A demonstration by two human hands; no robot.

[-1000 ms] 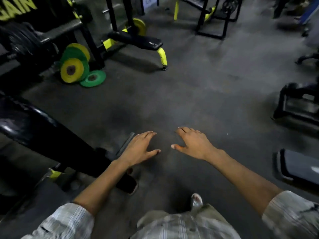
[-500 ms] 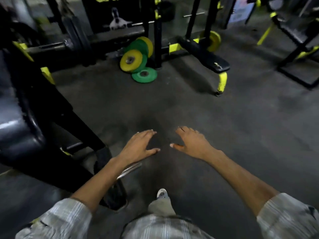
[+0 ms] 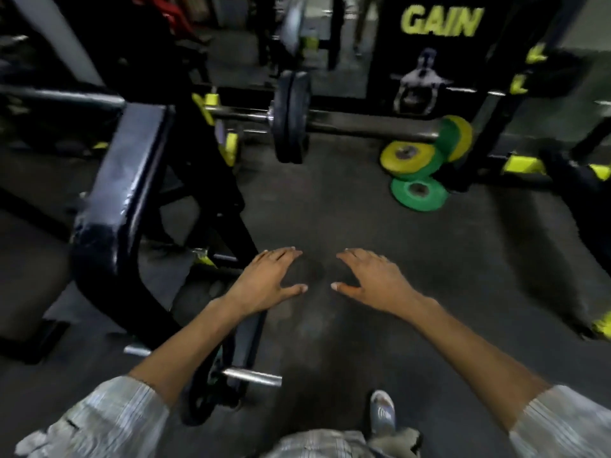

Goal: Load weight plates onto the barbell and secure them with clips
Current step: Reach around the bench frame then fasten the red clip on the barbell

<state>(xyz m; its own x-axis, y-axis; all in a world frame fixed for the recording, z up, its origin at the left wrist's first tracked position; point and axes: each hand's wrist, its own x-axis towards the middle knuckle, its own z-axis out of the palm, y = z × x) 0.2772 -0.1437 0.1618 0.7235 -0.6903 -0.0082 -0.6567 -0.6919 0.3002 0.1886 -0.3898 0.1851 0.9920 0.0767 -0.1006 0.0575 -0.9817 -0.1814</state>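
Light: dim indoor, source not visible.
Glare: pale sheen on bench pad (image 3: pixel 132 166); bright glints on steel peg (image 3: pixel 251 376).
Shadows: soft, dark patches on floor (image 3: pixel 347 226).
Blur: motion smear throughout; GAIN lettering (image 3: pixel 441 21) soft.
Edges: wide-angle bending, corners darkest.
Sharpest: left hand (image 3: pixel 267 280), right hand (image 3: pixel 373 279).

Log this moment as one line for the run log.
left hand empty | right hand empty | barbell holds black plates | coloured plates on floor
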